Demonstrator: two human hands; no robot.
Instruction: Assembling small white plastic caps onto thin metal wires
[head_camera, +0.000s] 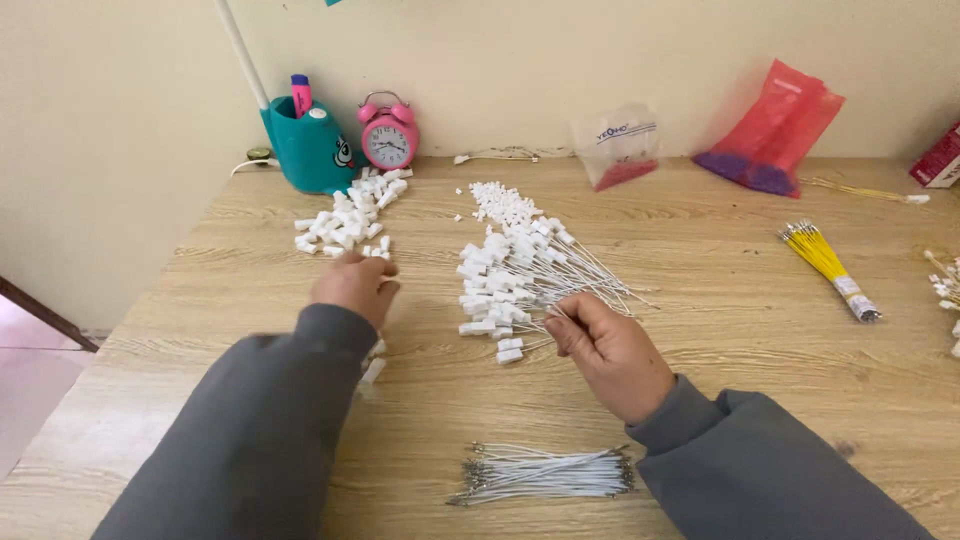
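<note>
White wires (540, 275) with plug ends, one pinched in right hand (610, 350) grip.

Long grey sleeves (270, 420), bare hands

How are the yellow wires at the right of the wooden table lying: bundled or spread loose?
Bundled. The yellow wires lie as one tight sheaf on the wooden table, bound by a band near one end.

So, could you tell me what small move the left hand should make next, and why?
Probably it should close its fingers on one white connector. The left hand already reaches the near edge of that loose pile, while the right hand pinches a thin white wire, apparently bare of a connector, beside the finished pile.
</note>
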